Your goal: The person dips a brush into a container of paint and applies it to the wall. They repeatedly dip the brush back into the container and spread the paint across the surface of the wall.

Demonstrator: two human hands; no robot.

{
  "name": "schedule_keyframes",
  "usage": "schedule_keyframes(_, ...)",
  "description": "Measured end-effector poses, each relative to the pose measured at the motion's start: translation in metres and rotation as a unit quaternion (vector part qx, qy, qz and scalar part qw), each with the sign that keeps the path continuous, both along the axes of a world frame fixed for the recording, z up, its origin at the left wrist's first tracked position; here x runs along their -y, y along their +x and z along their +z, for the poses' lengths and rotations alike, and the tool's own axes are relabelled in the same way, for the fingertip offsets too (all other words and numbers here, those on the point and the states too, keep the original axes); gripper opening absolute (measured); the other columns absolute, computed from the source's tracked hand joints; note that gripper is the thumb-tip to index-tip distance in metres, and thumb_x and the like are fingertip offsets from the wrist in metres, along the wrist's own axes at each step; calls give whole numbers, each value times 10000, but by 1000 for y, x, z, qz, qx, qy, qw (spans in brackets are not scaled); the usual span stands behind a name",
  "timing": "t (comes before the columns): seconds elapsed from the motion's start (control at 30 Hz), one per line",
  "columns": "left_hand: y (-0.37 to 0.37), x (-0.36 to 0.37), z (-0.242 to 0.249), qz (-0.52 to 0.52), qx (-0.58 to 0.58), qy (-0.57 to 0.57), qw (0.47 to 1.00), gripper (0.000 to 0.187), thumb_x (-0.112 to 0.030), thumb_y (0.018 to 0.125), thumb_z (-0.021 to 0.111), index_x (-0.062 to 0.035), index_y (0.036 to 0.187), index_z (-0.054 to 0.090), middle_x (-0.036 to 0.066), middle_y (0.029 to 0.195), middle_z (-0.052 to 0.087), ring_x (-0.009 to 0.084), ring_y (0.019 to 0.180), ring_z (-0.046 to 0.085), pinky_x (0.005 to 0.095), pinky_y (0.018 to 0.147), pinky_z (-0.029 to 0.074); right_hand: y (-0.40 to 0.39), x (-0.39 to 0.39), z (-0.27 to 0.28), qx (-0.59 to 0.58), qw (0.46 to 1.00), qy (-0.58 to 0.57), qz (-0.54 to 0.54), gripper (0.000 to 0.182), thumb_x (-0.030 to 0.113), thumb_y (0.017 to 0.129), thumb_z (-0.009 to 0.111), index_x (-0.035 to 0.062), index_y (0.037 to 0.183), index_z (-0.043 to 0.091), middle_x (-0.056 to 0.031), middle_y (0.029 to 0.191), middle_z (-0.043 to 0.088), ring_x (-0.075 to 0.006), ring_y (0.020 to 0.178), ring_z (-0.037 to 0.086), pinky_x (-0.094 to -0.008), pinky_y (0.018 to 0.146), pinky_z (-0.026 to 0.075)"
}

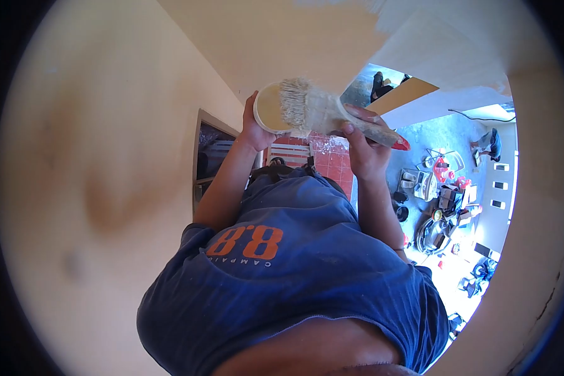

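Note:
My left hand point(252, 130) is closed around the side of a round white tub point(264, 127) with cream-coloured paint inside. The tub's open mouth faces me. In my right hand point(365, 147) is a wide paintbrush point(323, 109), gripped by its wooden handle with a red tip. Whitish paint coats the brush. Its clumped bristles overlap the tub's mouth in this view. Both hands are held out in front of my blue T-shirt point(294, 219).
A cream wall point(106, 125) rises on my left, beside a framed opening point(216, 153). Far below, red tiles point(332, 156) and a grey floor point(398, 166) show. Tools, a coiled hose point(427, 237) and containers lie scattered there. Another person point(492, 144) is at the far right.

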State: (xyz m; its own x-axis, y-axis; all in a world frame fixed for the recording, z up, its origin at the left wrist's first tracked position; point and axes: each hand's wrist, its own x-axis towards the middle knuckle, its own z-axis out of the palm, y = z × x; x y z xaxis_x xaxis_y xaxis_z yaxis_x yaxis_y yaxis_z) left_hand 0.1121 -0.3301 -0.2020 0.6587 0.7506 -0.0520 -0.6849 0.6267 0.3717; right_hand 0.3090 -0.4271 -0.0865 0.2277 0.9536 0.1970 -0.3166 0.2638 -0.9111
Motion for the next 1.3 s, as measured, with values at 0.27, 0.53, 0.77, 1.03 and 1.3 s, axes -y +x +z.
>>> schedule_keyframes(0.27, -15, 13, 9, 88, -85, -44, 991, 701, -635, 869, 287, -121, 1316, 454, 104, 1238, 555, 283, 1096, 568, 454, 782, 530, -18, -4, 5, 39, 999, -6, 17, 260, 45, 832, 655, -57, 1059, 581, -130, 943, 644, -158, 826, 625, -275, 755, 512)
schedule_keyframes(0.53, -37, 15, 1, 91, -64, -33, 993, 689, -631, 871, 294, -121, 1297, 476, 104, 1240, 553, 284, 1119, 551, 471, 845, 497, -25, -9, -7, 11, 999, 24, 42, 269, 23, 825, 643, -68, 1066, 566, -135, 960, 640, -165, 836, 627, -278, 755, 512)
schedule_keyframes(0.77, -36, 12, 2, 85, -72, -28, 993, 690, -626, 878, 274, -121, 1308, 462, 117, 1250, 546, 295, 1127, 549, 476, 841, 503, -22, -14, -19, 52, 998, 47, 8, 258, 41, 850, 619, -63, 1078, 554, -149, 1003, 630, -187, 849, 630, -296, 763, 518)
schedule_keyframes(1.03, -27, 11, 3, 78, -109, -38, 990, 693, -617, 877, 271, -121, 1333, 437, 87, 1271, 529, 255, 1144, 529, 452, 902, 458, -27, -13, -7, 9, 1000, -21, 4, 267, 46, 859, 612, -65, 1093, 546, -153, 998, 627, -181, 816, 638, -280, 738, 525)
schedule_keyframes(1.3, -15, 5, 14, 39, -96, -16, 994, 684, -606, 880, 280, -115, 1329, 436, 97, 1272, 530, 271, 1147, 530, 468, 920, 450, -19, -16, -1, 2, 999, -42, 6, 284, 43, 867, 598, -73, 1114, 523, -173, 1005, 618, -197, 838, 638, -301, 752, 536)
